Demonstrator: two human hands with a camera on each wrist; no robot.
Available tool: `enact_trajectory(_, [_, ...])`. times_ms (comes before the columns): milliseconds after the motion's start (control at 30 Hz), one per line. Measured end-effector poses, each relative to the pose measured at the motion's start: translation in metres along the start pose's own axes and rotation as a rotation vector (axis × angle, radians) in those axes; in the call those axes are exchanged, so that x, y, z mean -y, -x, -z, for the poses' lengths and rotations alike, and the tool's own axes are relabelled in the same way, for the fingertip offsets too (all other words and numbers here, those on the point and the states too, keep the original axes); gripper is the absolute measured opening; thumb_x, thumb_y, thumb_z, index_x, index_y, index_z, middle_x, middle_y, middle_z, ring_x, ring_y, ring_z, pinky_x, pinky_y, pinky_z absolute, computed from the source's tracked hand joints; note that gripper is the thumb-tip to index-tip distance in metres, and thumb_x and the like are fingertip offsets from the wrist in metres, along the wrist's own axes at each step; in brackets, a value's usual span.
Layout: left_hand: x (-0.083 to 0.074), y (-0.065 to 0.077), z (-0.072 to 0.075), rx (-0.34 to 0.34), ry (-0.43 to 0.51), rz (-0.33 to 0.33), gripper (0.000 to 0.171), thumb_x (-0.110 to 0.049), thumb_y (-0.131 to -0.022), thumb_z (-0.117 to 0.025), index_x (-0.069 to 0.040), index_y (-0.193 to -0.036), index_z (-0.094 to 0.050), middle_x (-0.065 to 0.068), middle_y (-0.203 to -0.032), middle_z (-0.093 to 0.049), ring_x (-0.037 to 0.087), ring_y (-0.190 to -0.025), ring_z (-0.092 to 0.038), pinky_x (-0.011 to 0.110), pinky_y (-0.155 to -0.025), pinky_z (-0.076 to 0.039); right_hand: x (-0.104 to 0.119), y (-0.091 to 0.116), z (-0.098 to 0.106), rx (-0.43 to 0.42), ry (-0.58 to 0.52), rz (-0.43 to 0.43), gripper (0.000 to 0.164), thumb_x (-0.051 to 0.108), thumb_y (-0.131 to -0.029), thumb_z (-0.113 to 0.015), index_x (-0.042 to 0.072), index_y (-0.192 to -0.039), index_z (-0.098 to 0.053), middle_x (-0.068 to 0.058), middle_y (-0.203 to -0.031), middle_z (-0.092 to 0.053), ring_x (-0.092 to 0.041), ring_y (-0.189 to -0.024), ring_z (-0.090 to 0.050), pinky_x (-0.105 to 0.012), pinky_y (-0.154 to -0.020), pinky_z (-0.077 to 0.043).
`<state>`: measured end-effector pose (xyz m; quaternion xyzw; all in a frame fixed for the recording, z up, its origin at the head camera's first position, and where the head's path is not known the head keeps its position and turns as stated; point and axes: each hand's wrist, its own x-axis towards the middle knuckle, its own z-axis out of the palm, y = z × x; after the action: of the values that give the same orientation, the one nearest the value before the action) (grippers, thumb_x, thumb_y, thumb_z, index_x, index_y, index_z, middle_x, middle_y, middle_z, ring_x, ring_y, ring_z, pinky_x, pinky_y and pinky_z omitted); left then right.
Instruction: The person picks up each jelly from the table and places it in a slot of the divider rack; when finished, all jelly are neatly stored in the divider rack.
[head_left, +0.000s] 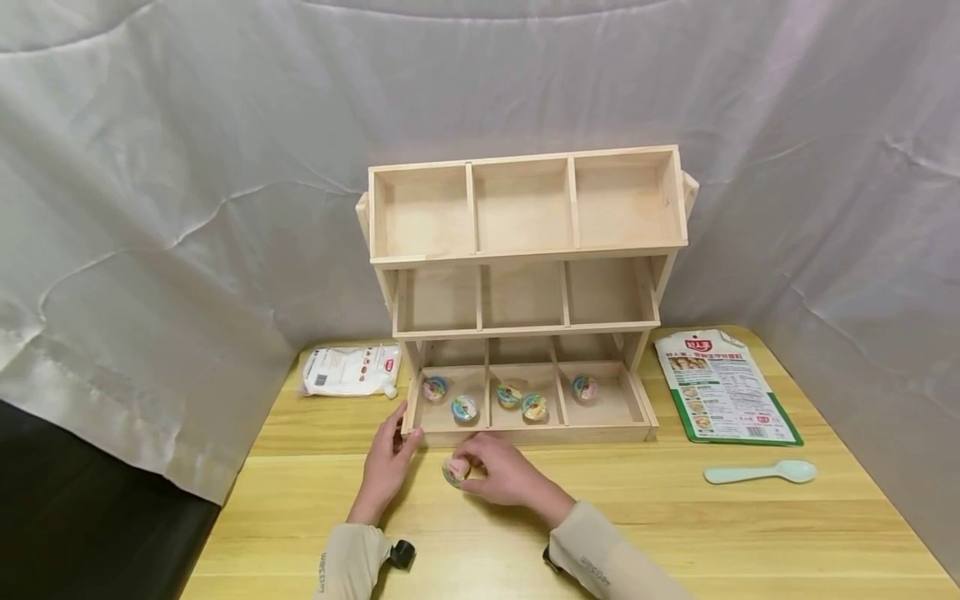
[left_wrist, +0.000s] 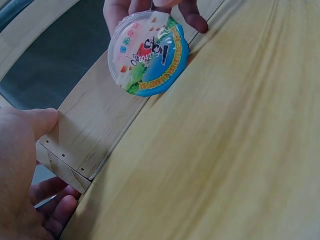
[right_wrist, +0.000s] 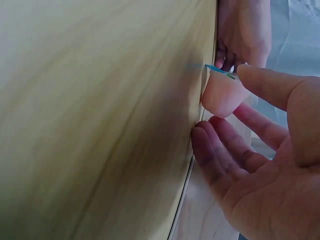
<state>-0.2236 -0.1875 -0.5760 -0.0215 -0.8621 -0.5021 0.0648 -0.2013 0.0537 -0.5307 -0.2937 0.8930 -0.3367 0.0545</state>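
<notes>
The right hand point(head_left: 501, 470) pinches a cup point(head_left: 453, 472) above the bench point(head_left: 817, 542), near the rack point(head_left: 540, 436); the left hand point(head_left: 386, 467) grips the rack's corner. A light pinch should avoid denting the cup.

Pink cup point(right_wrist: 222, 95), blue-and-green printed lid point(left_wrist: 167, 62), mint-green spoon point(head_left: 757, 473)
</notes>
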Motion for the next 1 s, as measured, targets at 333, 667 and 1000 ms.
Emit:
enact_trajectory(333, [0.0006, 0.0011, -0.0001, 0.000, 0.006, -0.012, 0.065, -0.035, -0.105, -0.062, -0.016, -0.162, -0.036, 0.018, -0.141, -0.056, 0.026, -0.117, -0.059, 0.034, -0.096, -0.049, 0.0090, -0.0060, -0.0060, -0.001, 0.075, -0.030, 0.022, 0.019, -0.087, -0.081, 0.017, -0.108, -0.073, 0.006, -0.102, -0.066, -0.008, -0.092, -0.055, -0.028, -0.084, -0.049])
enact_trajectory(667, [-0.0002, 0.0008, -0.0001, 0.001, 0.000, -0.006, 0.065, -0.035, -0.106, -0.061, -0.017, -0.162, -0.036, 0.018, -0.141, -0.056, 0.026, -0.119, -0.059, 0.035, -0.097, -0.049, 0.0050, -0.0070, -0.0083, -0.028, 0.067, 0.003, 0.018, 0.017, -0.086, -0.083, 0.018, -0.102, -0.074, 0.007, -0.098, -0.066, -0.006, -0.087, -0.054, -0.025, -0.079, -0.047])
enact_trajectory(1000, [-0.0008, 0.0009, -0.0005, -0.007, 0.005, -0.014, 0.064, -0.034, -0.105, -0.062, -0.014, -0.161, -0.038, 0.018, -0.143, -0.056, 0.027, -0.121, -0.058, 0.035, -0.097, -0.049, 0.0078, -0.0072, 0.0006, -0.037, -0.014, -0.031, 0.018, 0.013, -0.085, -0.082, 0.015, -0.102, -0.075, 0.005, -0.094, -0.067, -0.009, -0.083, -0.058, -0.022, -0.074, -0.048])
